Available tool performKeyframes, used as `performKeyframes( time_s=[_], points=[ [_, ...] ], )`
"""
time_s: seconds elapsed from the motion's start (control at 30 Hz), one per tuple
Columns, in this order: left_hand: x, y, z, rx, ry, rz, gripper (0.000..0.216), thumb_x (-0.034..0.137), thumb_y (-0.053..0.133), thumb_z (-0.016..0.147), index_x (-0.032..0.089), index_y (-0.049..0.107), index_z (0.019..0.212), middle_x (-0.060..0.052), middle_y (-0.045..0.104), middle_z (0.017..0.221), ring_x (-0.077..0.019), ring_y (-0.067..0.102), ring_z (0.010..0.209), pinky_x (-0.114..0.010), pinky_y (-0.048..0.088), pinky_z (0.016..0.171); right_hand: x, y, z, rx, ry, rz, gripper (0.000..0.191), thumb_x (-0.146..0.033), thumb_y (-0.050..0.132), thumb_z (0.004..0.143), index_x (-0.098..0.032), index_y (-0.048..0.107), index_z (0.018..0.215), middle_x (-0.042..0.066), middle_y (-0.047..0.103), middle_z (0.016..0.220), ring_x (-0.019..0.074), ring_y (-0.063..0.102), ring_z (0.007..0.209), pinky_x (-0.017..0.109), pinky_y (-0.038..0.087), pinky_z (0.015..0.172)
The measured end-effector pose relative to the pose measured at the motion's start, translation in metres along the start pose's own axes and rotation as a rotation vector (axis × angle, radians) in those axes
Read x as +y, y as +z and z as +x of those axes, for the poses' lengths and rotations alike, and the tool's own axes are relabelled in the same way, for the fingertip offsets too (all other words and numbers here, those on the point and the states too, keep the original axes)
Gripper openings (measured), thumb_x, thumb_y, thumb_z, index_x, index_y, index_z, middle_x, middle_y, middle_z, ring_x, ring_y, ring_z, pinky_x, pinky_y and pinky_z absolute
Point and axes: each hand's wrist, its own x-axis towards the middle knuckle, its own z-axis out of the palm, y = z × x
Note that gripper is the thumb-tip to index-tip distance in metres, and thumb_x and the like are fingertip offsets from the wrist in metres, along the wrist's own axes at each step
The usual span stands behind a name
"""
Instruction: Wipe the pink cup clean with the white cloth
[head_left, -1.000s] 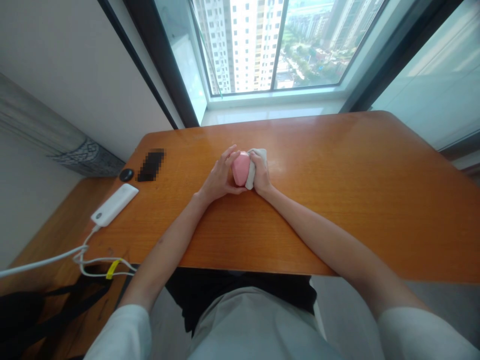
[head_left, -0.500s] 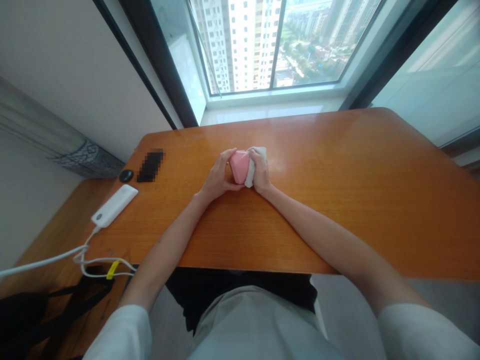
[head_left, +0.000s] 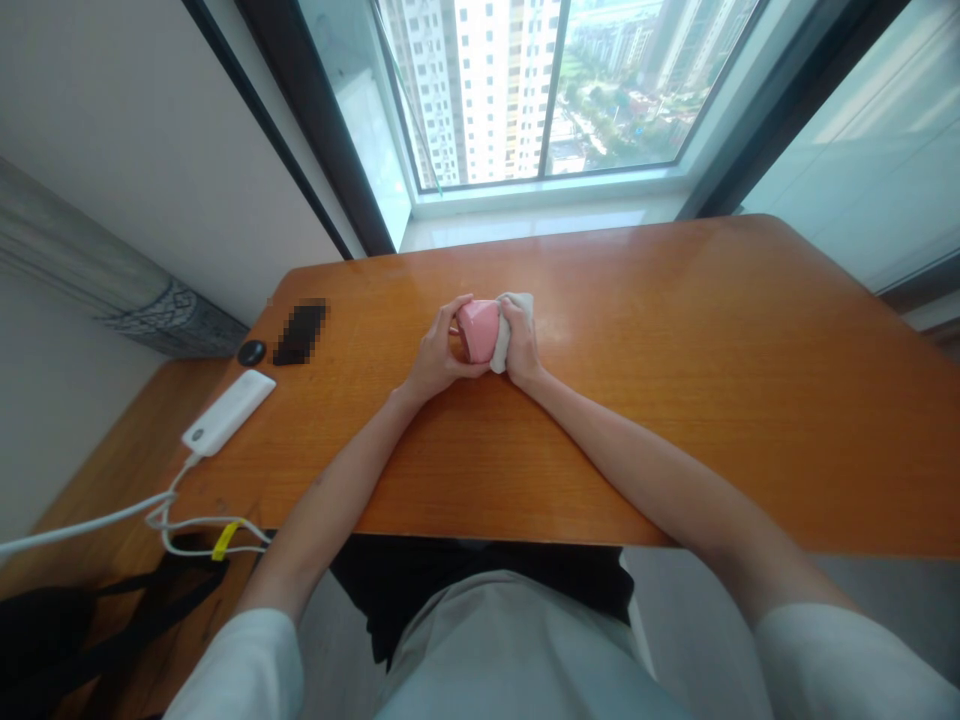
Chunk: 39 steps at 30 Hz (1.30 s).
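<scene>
Pink plastic is what I see first from the head camera: a small rounded pink object (head_left: 478,330) sits raised just above the middle of the orange wooden table (head_left: 675,400), caught between both hands. My left hand (head_left: 437,355) is curled around its left side, fingers wrapped over the top and thumb underneath, gripping it. My right hand (head_left: 520,350) is clenched on a white cloth (head_left: 510,312), which it presses against the object's right side; the cloth bunches out above the knuckles.

Off to the left on the table I see a white power bank (head_left: 228,412) with a white cable (head_left: 112,515) trailing over the edge, a small black round thing (head_left: 252,352) near it, and a blurred dark rectangle (head_left: 300,333) just beside that. Beyond the far edge, a window (head_left: 547,90) shows tall buildings.
</scene>
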Motion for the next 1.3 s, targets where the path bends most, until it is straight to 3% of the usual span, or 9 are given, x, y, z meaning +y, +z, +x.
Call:
performKeyframes(
  time_s=[0.23,0.6,0.87,1.3],
  points=[
    [-0.005,0.001,0.001,-0.008,-0.002,-0.060,0.119,0.063,0.108,0.077,0.027,0.051,0.175,-0.017,0.064,0.175,-0.0399,0.073,0.151,-0.051,0.067,0.121,0.003,0.000,0.000,-0.024,-0.003,0.055,0.060,-0.084,0.081,0.094,-0.030,0.055,0.087,-0.003,0.055,0.078,0.0182,0.052,0.074,0.033,0.056,0.066],
    [-0.010,0.002,0.005,-0.029,-0.038,-0.157,0.124,0.079,0.107,0.075,0.028,0.053,0.174,-0.017,0.068,0.172,-0.0407,0.075,0.149,-0.048,0.068,0.113,-0.001,0.000,-0.001,-0.018,-0.025,-0.006,0.056,-0.082,0.075,0.096,-0.029,0.057,0.088,-0.002,0.058,0.081,0.0186,0.055,0.075,0.032,0.049,0.065],
    [-0.006,0.002,0.007,0.006,-0.109,-0.219,0.125,0.074,0.113,0.066,0.028,0.061,0.170,-0.015,0.075,0.164,-0.0393,0.078,0.144,-0.042,0.062,0.108,-0.002,0.003,-0.001,-0.005,-0.040,0.058,0.056,-0.080,0.080,0.093,-0.028,0.058,0.088,-0.004,0.059,0.078,0.0161,0.056,0.071,0.029,0.047,0.061],
    [-0.012,0.006,0.009,-0.018,-0.213,-0.447,0.122,0.078,0.113,0.069,0.022,0.061,0.165,-0.020,0.077,0.161,-0.0399,0.077,0.149,-0.046,0.066,0.122,0.004,-0.001,0.000,-0.032,-0.058,-0.006,0.063,-0.085,0.076,0.097,-0.028,0.054,0.084,-0.004,0.055,0.075,0.0150,0.051,0.068,0.029,0.044,0.059]
  ],
)
